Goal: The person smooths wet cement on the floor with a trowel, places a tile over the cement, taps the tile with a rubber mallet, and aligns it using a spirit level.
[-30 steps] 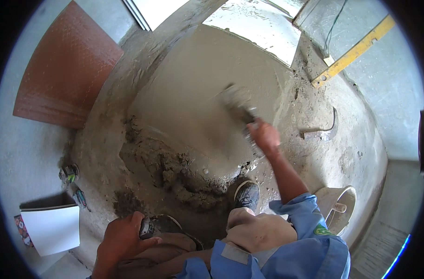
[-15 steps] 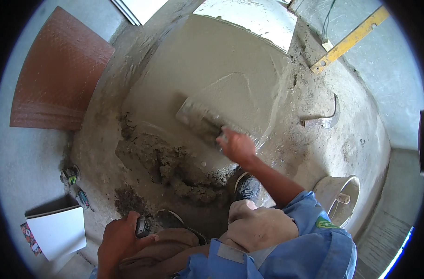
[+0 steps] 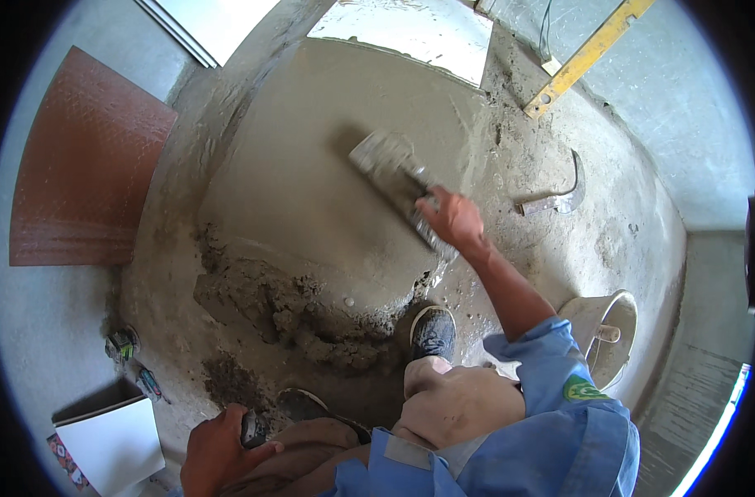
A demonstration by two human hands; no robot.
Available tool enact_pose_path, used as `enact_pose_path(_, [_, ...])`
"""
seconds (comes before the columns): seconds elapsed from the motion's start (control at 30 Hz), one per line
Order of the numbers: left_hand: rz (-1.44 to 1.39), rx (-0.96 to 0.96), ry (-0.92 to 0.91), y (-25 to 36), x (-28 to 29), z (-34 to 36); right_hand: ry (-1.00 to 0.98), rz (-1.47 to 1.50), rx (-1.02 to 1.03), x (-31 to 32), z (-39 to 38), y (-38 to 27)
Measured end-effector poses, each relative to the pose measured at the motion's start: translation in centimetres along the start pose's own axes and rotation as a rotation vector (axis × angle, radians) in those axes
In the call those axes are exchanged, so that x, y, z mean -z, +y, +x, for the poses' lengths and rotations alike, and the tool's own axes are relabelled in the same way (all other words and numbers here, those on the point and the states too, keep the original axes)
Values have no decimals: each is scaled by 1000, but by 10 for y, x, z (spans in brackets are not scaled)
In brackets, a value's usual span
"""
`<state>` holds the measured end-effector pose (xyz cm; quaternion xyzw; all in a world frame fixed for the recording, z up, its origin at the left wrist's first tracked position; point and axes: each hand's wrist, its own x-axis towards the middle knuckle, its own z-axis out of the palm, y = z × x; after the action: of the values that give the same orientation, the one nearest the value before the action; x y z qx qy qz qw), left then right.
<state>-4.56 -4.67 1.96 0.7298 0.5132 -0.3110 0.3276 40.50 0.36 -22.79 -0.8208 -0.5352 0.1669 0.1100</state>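
Trowel (image 3: pixel 400 182) gripped in closed right hand (image 3: pixel 453 217), blade flat on smoothed mortar bed (image 3: pixel 311 166) beyond it; left hand (image 3: pixel 220 451) curled around small dark object (image 3: pixel 253 429) at knee; bucket (image 3: pixel 613 327) right of forearm.

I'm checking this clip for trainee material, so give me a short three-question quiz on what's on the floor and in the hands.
1. True or false: the right hand holds the trowel flat against the smoothed mortar.
2. Which thing lies right of the trowel on the bare floor? A) hammer B) paintbrush C) saw
3. Fill in: the rough pile of mortar lies just in front of the person's ____.

Key: 1 true. 2 A. 3 shoe. The left hand rests low by the knee, gripping a small dark thing that is too hidden to tell. A white bucket stands to the right, and a yellow level lies at the top.
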Motion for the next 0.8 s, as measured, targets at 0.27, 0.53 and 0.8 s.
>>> enact_pose_path(0.27, [70,30,-24,6,4,18,-264,25,235,-41,-56,-23])
enact_pose_path(0.53, [18,82,-74,3,3,24,-61,-101,-120,17,82,33])
enact_pose_path(0.8, [1,143,-148,8,5,19,110,113,-339,41,159,74])
